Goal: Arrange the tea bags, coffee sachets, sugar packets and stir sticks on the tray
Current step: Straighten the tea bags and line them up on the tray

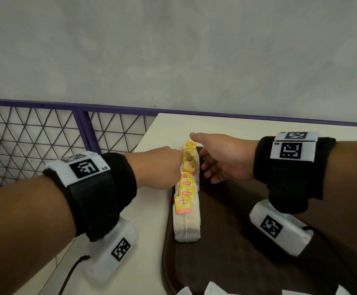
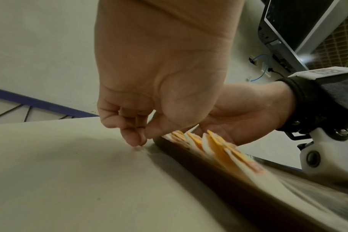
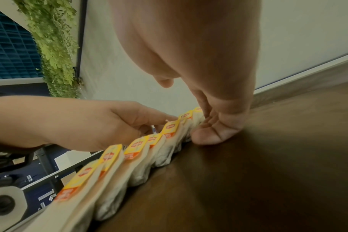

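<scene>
A row of Lipton tea bags (image 1: 187, 201) with yellow tags stands on edge along the left rim of the dark brown tray (image 1: 226, 231). My left hand (image 1: 173, 167) is outside the tray, fingers curled, its knuckles and thumb against the row's far part. In the left wrist view its fingertips (image 2: 137, 141) touch the table beside the tray rim (image 2: 209, 175) with nothing visible between them. My right hand (image 1: 201, 158) is inside the tray, with straight fingers (image 3: 209, 135) pressed against the right side of the tea bags (image 3: 141, 150). The left hand's thumb (image 3: 169, 117) touches a tag.
White packets (image 1: 213, 289) show at the near edge of the tray. The cream table (image 1: 147, 252) ends just left of my left arm, beside a purple wire-mesh fence (image 1: 35, 135). A grey wall stands behind the table.
</scene>
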`<state>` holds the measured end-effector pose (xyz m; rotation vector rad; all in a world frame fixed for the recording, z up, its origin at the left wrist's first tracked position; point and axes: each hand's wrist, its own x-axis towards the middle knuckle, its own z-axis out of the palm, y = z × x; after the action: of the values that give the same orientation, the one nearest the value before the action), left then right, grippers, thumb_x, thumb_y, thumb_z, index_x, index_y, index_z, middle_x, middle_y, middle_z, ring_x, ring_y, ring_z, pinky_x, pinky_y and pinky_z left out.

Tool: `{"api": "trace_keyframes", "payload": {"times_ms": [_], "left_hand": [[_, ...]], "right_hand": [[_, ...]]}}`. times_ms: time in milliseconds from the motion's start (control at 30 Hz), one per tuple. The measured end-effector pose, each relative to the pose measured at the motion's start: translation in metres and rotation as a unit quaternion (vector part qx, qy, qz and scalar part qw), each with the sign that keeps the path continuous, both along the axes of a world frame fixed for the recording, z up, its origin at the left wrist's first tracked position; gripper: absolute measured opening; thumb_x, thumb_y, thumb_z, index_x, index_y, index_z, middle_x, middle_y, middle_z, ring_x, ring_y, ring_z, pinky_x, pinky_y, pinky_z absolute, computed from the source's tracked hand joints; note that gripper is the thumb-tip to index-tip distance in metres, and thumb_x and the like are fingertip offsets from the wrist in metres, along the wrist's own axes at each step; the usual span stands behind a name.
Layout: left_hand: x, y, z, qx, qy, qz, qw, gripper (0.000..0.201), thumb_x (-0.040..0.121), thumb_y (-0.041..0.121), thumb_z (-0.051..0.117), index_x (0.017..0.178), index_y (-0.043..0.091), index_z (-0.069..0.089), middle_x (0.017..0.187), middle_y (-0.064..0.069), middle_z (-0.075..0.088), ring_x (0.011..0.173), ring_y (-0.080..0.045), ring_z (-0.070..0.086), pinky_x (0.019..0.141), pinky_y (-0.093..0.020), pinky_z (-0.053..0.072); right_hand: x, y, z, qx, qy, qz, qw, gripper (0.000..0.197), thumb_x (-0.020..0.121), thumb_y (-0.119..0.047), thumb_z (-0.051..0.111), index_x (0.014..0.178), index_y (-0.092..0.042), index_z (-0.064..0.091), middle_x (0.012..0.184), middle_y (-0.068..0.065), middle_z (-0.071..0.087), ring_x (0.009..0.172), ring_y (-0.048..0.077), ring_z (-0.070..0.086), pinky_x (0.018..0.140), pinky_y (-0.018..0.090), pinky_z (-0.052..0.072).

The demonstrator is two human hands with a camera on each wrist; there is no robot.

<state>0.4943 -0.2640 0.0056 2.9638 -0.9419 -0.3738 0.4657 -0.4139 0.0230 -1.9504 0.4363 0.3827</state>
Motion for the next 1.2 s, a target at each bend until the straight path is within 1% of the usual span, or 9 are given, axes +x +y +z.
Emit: {"api": "trace_keyframes", "payload": {"times_ms": [133,333,400,467,533,733,900,1033,1200], "left_hand": [[0.0,-0.002,0.0,-0.016,0.013,0.01,1.0,0.038,0.103,0.018,0.051,0.14,0.013,0.047,0.12,-0.006,0.063,0.099,-0.02,0.062,0.086,-0.032,0.054],[-0.002,0.007,0.006,-0.004,-0.002,0.051,0.999,0.025,0.102,0.01,0.045,0.124,0.006,0.056,0.103,-0.009,0.059,0.087,-0.019,0.054,0.058,-0.02,0.038],[-0.004,0.014,0.009,-0.006,-0.011,0.068,0.998,0.024,0.099,0.01,0.045,0.117,0.004,0.059,0.109,-0.012,0.062,0.094,-0.024,0.059,0.069,-0.027,0.048],[-0.008,0.021,0.011,-0.022,-0.024,0.069,0.997,0.036,0.097,0.012,0.046,0.13,0.009,0.06,0.127,-0.01,0.064,0.114,-0.027,0.061,0.091,-0.035,0.052],[-0.017,0.027,0.012,-0.045,-0.038,0.058,0.997,0.043,0.097,0.014,0.049,0.139,0.017,0.059,0.134,-0.004,0.063,0.12,-0.023,0.06,0.097,-0.032,0.051],[-0.032,0.023,0.006,-0.056,-0.045,0.038,0.997,0.019,0.095,0.013,0.053,0.088,0.018,0.07,0.088,-0.003,0.068,0.083,-0.022,0.063,0.059,-0.025,0.044],[-0.035,0.023,0.006,-0.094,-0.049,0.043,0.993,0.037,0.097,0.013,0.054,0.129,0.021,0.069,0.119,0.0,0.071,0.106,-0.02,0.065,0.09,-0.033,0.056],[-0.037,0.024,0.007,-0.118,-0.052,0.034,0.991,0.038,0.097,0.012,0.053,0.128,0.026,0.07,0.122,0.003,0.071,0.108,-0.018,0.063,0.083,-0.025,0.05],[-0.036,0.025,0.007,-0.163,-0.015,0.059,0.985,0.032,0.096,0.013,0.056,0.12,0.029,0.071,0.111,0.004,0.07,0.096,-0.014,0.063,0.071,-0.021,0.047]], "right_hand": [[-0.001,0.001,0.0,-0.007,-0.004,0.005,1.0,0.069,0.098,-0.068,0.039,0.142,-0.015,0.045,0.099,0.011,0.057,0.075,0.021,0.056,0.057,0.03,0.049],[-0.014,-0.004,0.006,0.019,0.013,-0.01,1.0,0.072,0.098,-0.065,0.045,0.149,-0.014,0.038,0.12,0.021,0.059,0.092,0.031,0.066,0.07,0.036,0.058],[-0.02,-0.005,0.008,0.045,0.028,0.0,0.999,0.072,0.098,-0.062,0.048,0.152,-0.016,0.035,0.126,0.025,0.057,0.099,0.036,0.067,0.078,0.04,0.059],[-0.027,-0.004,0.01,0.058,0.042,0.011,0.997,0.071,0.098,-0.058,0.052,0.153,-0.016,0.033,0.126,0.026,0.058,0.1,0.038,0.068,0.081,0.041,0.059],[-0.032,-0.003,0.01,0.062,0.057,0.018,0.996,0.072,0.098,-0.055,0.054,0.152,-0.012,0.034,0.125,0.027,0.059,0.101,0.039,0.069,0.083,0.041,0.059],[-0.039,0.006,0.008,0.076,0.075,0.04,0.993,0.061,0.1,-0.056,0.05,0.141,-0.012,0.042,0.124,0.027,0.061,0.111,0.038,0.066,0.1,0.046,0.055],[-0.04,0.007,0.007,0.067,0.068,0.045,0.994,0.049,0.099,-0.057,0.05,0.126,-0.016,0.043,0.121,0.025,0.063,0.108,0.037,0.067,0.095,0.044,0.057],[-0.041,0.005,0.006,0.05,0.061,0.049,0.996,0.057,0.098,-0.046,0.056,0.146,-0.02,0.038,0.118,0.025,0.062,0.102,0.037,0.069,0.084,0.04,0.06],[-0.053,-0.001,0.008,-0.061,0.068,0.131,0.987,0.058,0.09,-0.026,0.07,0.141,-0.012,0.047,0.105,0.016,0.057,0.086,0.028,0.065,0.068,0.033,0.057]]}}
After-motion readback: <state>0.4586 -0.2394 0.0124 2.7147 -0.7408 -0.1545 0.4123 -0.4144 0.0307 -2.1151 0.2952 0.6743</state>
